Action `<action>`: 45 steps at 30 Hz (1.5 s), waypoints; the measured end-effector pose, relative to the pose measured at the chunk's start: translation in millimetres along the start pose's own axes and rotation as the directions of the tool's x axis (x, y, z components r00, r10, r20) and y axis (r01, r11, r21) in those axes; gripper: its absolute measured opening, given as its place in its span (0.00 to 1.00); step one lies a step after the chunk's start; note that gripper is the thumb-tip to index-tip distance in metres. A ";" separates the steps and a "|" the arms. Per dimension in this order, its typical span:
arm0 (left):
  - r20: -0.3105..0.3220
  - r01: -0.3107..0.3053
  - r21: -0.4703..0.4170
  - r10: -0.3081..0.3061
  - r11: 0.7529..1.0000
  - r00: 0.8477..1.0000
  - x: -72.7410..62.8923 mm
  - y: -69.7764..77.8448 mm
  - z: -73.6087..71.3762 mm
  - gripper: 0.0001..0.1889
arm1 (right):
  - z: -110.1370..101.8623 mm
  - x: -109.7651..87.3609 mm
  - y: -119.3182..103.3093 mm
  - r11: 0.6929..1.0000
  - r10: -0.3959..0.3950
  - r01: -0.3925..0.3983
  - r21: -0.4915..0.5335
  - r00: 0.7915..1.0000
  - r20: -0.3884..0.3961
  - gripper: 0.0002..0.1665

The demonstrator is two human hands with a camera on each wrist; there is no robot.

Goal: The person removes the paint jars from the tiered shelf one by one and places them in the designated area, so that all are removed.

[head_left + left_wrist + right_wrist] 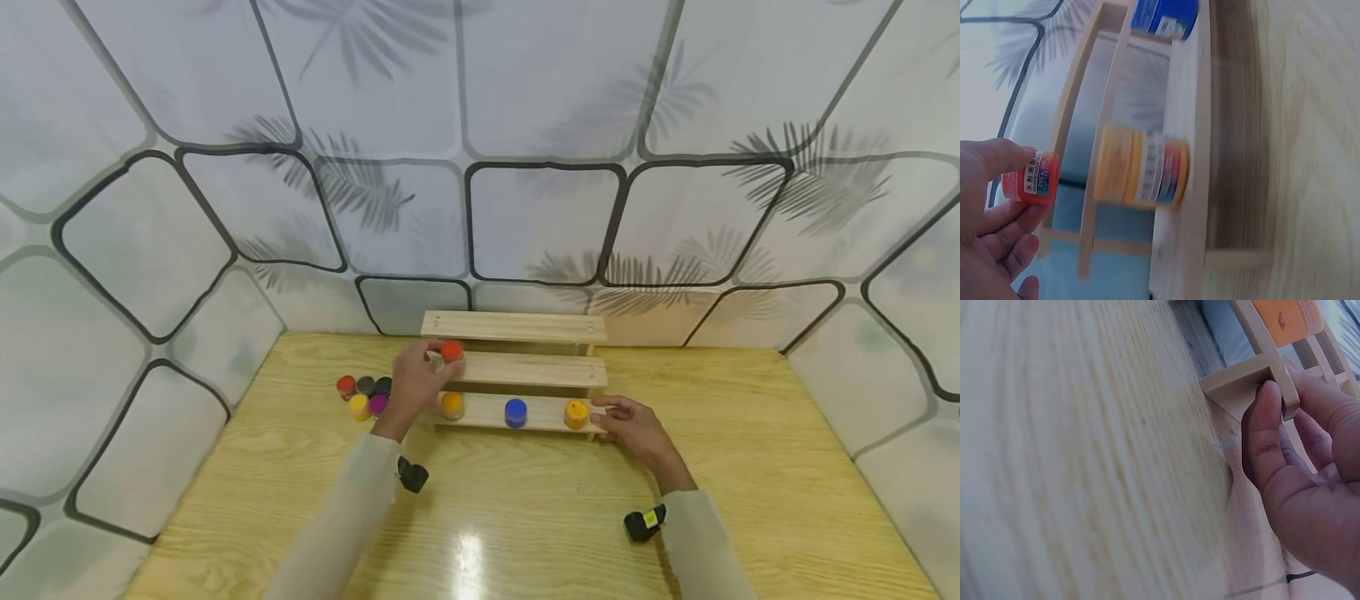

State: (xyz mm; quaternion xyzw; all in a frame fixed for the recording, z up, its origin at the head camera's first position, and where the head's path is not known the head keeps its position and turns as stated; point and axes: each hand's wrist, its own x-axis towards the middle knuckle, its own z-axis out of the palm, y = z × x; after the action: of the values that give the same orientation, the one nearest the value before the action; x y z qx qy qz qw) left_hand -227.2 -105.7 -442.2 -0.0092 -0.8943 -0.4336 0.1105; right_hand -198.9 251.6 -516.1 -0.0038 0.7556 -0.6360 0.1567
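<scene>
At the left end of the middle step (540, 368) of a wooden rack (517, 324), the left hand (417, 380) pinches a red jar (452, 352) between thumb and fingers — whether it touches the step, I cannot tell. On the bottom step (483, 413) stand, left to right, a yellow-orange jar (452, 406), a blue jar (515, 412) and an orange jar (576, 413), spaced apart. The right hand (634, 430) grips that step's right end, just beside the orange jar. Left of the rack — on the table (525, 517) — five more jars (359, 407) sit clustered.
</scene>
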 end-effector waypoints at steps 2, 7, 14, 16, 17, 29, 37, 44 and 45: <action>-0.007 -0.001 -0.017 0.001 1.000 1.000 0.0 -2.3 -5.9 0.24 | 0.3 0.1 -0.1 1.000 -0.004 0.004 0.004 1.000 0.004 0.30; -0.006 -0.001 -0.036 0.001 0.999 1.000 -0.9 -9.6 -17.4 0.24 | 0.5 0.0 0.4 1.000 -0.009 0.009 0.007 1.000 0.006 0.30; -0.002 0.044 -0.004 -0.044 0.999 0.999 -3.2 -20.9 -29.4 0.25 | -0.3 -0.8 1.2 1.000 -0.001 0.001 -0.006 1.000 -0.001 0.30; -0.005 0.055 -0.002 -0.055 0.998 0.998 -4.1 -24.1 -33.0 0.25 | -0.7 -1.5 0.6 1.000 0.002 -0.002 -0.003 1.000 -0.005 0.30; -0.008 0.058 0.000 -0.058 0.998 0.998 -4.4 -25.5 -34.5 0.25 | -0.9 -1.8 0.2 1.000 0.003 -0.003 -0.001 1.000 -0.008 0.30; -0.104 0.031 0.062 -0.024 0.998 0.994 -5.9 -47.5 -49.4 0.23 | -1.9 -1.6 -1.0 1.000 0.011 -0.011 0.010 1.000 0.003 0.30; -0.126 0.087 0.120 -0.072 0.989 0.989 -11.2 -64.9 -67.7 0.21 | -1.6 -2.2 -3.2 1.000 0.024 -0.024 0.014 1.000 0.006 0.31; -0.151 0.142 0.129 -0.122 0.981 0.981 -17.6 -78.9 -82.6 0.23 | -0.2 -2.5 -4.6 1.000 0.006 -0.006 0.019 1.000 0.016 0.31; -0.154 0.151 0.130 -0.130 0.980 0.979 -18.6 -80.6 -84.5 0.23 | -0.1 -2.5 -4.7 1.000 0.004 -0.005 0.020 1.000 0.015 0.30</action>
State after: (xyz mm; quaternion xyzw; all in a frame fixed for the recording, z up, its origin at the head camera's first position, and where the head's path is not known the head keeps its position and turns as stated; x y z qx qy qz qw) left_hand -202.1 -220.2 -457.7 0.0935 -0.9106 -0.3757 0.1443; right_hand -197.4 251.3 -511.0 -0.0051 0.7479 -0.6433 0.1637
